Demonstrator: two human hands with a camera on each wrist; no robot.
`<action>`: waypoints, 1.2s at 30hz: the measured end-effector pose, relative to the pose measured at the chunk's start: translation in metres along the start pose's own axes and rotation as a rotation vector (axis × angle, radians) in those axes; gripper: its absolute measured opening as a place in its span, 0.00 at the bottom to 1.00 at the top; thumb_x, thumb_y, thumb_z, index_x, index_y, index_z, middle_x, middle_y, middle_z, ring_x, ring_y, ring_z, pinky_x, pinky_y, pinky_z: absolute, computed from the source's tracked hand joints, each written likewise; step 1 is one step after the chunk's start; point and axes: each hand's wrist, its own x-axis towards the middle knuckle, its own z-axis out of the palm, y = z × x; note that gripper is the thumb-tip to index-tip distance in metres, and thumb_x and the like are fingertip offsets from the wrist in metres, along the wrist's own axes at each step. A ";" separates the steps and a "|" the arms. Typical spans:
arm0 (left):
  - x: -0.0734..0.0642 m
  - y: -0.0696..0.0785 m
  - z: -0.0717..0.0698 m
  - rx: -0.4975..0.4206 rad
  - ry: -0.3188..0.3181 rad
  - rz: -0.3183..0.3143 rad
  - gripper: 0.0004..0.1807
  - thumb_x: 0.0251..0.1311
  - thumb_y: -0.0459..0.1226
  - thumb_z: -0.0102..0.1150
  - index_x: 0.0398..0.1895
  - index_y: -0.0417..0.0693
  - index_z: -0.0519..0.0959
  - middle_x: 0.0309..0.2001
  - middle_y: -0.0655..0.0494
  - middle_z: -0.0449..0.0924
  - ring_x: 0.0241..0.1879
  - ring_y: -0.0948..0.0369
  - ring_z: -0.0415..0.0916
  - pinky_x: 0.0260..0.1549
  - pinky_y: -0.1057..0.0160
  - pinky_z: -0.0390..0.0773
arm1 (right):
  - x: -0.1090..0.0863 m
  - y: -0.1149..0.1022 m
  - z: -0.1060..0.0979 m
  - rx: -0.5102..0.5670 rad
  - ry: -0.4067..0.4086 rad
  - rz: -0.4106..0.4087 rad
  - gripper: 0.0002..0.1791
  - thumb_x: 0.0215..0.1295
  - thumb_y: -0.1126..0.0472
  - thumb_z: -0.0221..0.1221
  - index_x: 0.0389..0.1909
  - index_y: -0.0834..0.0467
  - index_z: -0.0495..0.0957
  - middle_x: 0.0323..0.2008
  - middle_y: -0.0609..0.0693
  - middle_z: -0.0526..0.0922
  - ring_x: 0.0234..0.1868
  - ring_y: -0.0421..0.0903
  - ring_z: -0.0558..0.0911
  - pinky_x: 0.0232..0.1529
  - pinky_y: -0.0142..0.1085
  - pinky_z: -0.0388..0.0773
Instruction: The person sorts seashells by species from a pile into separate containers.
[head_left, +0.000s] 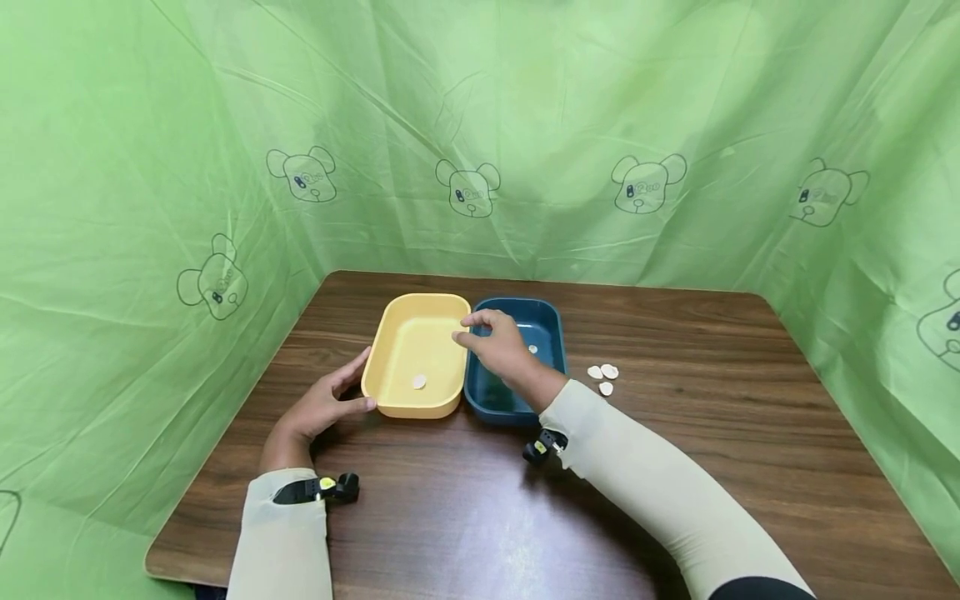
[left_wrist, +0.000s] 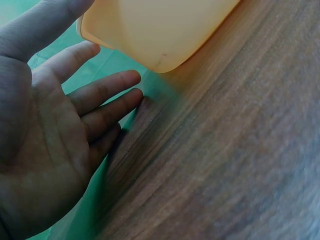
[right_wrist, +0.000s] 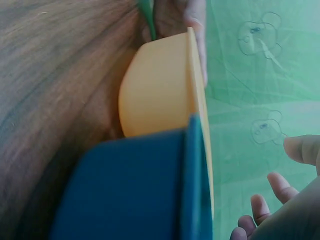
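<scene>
A yellow tray (head_left: 416, 411) stands beside a dark blue tray (head_left: 551, 333), their long sides close together. My left hand (head_left: 322, 404) is at the yellow tray's near left corner, thumb toward the front and fingers along the left side; in the left wrist view its fingers (left_wrist: 110, 85) are loosely extended. Over the boundary between the trays hovers my right hand (head_left: 498, 346), thumb and index finger apart, with nothing visible between them. One small white roundish piece (head_left: 419, 382) lies in the yellow tray. Another pale piece (head_left: 533, 349) is in the blue one, partly hidden by my right hand.
Three flat white pieces (head_left: 606, 388) lie on the wooden table (head_left: 712, 400), right of the blue tray. Green cloth (head_left: 555, 108) with bear drawings hangs behind and along both sides. Each sleeve has a black strap with a small device (head_left: 546, 447) at the wrist.
</scene>
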 end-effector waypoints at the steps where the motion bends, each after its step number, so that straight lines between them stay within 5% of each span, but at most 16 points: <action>1: 0.000 0.000 0.000 0.001 0.002 -0.002 0.54 0.69 0.39 0.75 0.91 0.65 0.51 0.87 0.41 0.58 0.85 0.40 0.57 0.65 0.78 0.67 | 0.000 -0.001 -0.003 0.007 0.002 0.004 0.19 0.76 0.57 0.69 0.60 0.63 0.84 0.69 0.59 0.79 0.76 0.62 0.72 0.69 0.53 0.76; 12: 0.000 0.000 0.003 -0.016 0.007 -0.012 0.54 0.69 0.39 0.75 0.90 0.65 0.52 0.87 0.43 0.57 0.85 0.42 0.54 0.66 0.79 0.66 | -0.006 -0.004 -0.050 0.078 0.044 -0.024 0.18 0.75 0.61 0.67 0.60 0.65 0.84 0.58 0.56 0.82 0.55 0.50 0.76 0.49 0.35 0.71; 22: 0.000 0.001 0.002 -0.011 0.002 -0.010 0.54 0.69 0.39 0.75 0.90 0.67 0.52 0.87 0.43 0.58 0.85 0.42 0.54 0.66 0.81 0.64 | -0.015 0.003 -0.096 0.131 0.079 0.009 0.15 0.78 0.61 0.65 0.60 0.63 0.83 0.54 0.52 0.84 0.55 0.47 0.80 0.58 0.38 0.76; 36: -0.001 0.002 0.002 -0.015 0.002 0.022 0.54 0.69 0.37 0.75 0.91 0.60 0.53 0.87 0.41 0.56 0.85 0.40 0.54 0.65 0.83 0.64 | -0.021 0.031 -0.142 0.146 0.112 0.020 0.19 0.77 0.59 0.65 0.62 0.66 0.81 0.44 0.39 0.84 0.52 0.41 0.80 0.54 0.33 0.76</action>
